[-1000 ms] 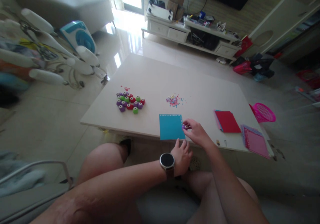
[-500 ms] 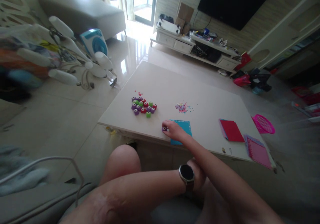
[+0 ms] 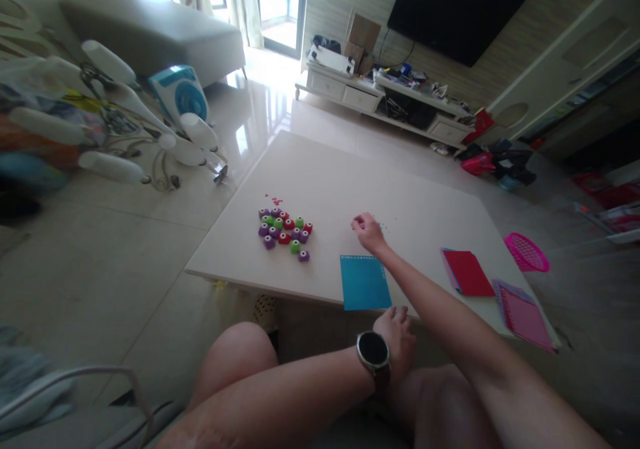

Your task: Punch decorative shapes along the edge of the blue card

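My right hand (image 3: 368, 230) reaches over the white table (image 3: 340, 175) and rests on the small heap of paper confetti, fingers curled down; whether it pinches any bits I cannot tell. A blue paper square (image 3: 365, 283) with a punched border lies at the table's near edge, just below that hand. Left of it sits a cluster of small purple, red and green punches (image 3: 285, 229); one purple punch (image 3: 303, 256) lies at its lower right corner. My left hand (image 3: 399, 332), with a black watch on the wrist, rests on my knee below the table edge, holding nothing.
Red paper sheets (image 3: 468, 272) and pink punched sheets (image 3: 526, 306) lie on the table's right side, a pink basket (image 3: 526, 252) beyond them. A drying rack (image 3: 115, 122) and a blue fan (image 3: 180, 95) stand on the floor at left. A TV cabinet (image 3: 390, 99) lines the far wall.
My right hand carried a purple punch from the blue paper leftward, left it beside the punch cluster, then moved up to the confetti. The camera view shifted.
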`<action>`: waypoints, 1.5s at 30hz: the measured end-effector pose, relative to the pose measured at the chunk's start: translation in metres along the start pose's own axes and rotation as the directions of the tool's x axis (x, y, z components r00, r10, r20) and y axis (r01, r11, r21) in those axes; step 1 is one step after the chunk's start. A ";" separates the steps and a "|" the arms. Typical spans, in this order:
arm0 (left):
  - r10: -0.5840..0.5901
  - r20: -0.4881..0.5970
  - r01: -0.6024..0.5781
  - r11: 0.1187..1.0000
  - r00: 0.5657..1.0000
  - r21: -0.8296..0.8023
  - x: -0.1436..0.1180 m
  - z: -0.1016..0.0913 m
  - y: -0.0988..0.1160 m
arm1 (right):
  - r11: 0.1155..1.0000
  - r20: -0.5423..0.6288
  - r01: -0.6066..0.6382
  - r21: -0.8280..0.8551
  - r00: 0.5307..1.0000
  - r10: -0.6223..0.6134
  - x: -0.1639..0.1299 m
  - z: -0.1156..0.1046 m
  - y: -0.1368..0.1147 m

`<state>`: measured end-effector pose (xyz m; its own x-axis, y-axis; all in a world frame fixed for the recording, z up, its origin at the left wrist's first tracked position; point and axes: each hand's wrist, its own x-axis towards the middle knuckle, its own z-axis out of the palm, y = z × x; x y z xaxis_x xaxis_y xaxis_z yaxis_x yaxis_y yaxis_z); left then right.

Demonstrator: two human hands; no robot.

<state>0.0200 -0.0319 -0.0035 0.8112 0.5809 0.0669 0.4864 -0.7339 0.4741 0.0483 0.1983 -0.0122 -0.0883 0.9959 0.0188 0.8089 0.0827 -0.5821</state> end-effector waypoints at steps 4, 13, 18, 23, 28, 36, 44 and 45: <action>-0.070 0.069 0.070 0.998 0.995 -0.002 0.005 -0.010 0.002 | 0.959 -0.144 -0.280 -0.047 0.952 0.271 0.031 -0.067 0.079; -0.098 0.149 0.095 0.995 0.984 0.024 0.008 -0.013 -0.002 | 0.933 -0.095 -0.351 0.076 0.929 0.357 0.048 -0.066 0.141; -0.104 0.219 0.096 0.994 0.970 0.045 0.013 -0.014 -0.009 | 0.971 0.075 -0.163 0.175 0.986 0.152 0.043 -0.018 0.111; -0.129 0.299 0.118 0.991 0.945 0.055 0.019 -0.018 -0.016 | 0.971 0.066 -0.089 0.224 0.995 0.076 0.033 -0.018 0.095; -0.144 0.301 0.125 0.989 0.943 0.081 0.019 -0.013 -0.015 | 0.972 0.014 -0.166 0.165 0.986 0.166 0.025 -0.057 0.110; -0.123 0.252 0.122 0.992 0.960 0.016 0.022 -0.014 -0.019 | 0.959 -0.015 -0.234 0.158 0.971 0.239 0.062 -0.033 0.107; -0.168 0.198 0.169 0.986 0.966 0.009 0.044 -0.046 -0.045 | 0.968 0.074 -0.126 0.216 0.991 0.113 0.040 -0.027 0.087; -0.176 0.196 0.178 0.984 0.965 0.010 0.045 -0.047 -0.047 | 0.968 0.054 -0.139 0.209 0.990 0.130 0.033 -0.035 0.089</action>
<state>0.0183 0.0449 0.0187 0.7605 0.6206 -0.1909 0.6259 -0.6224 0.4700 0.1374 0.2402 -0.0352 -0.0135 0.9947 -0.1015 0.6738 -0.0660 -0.7359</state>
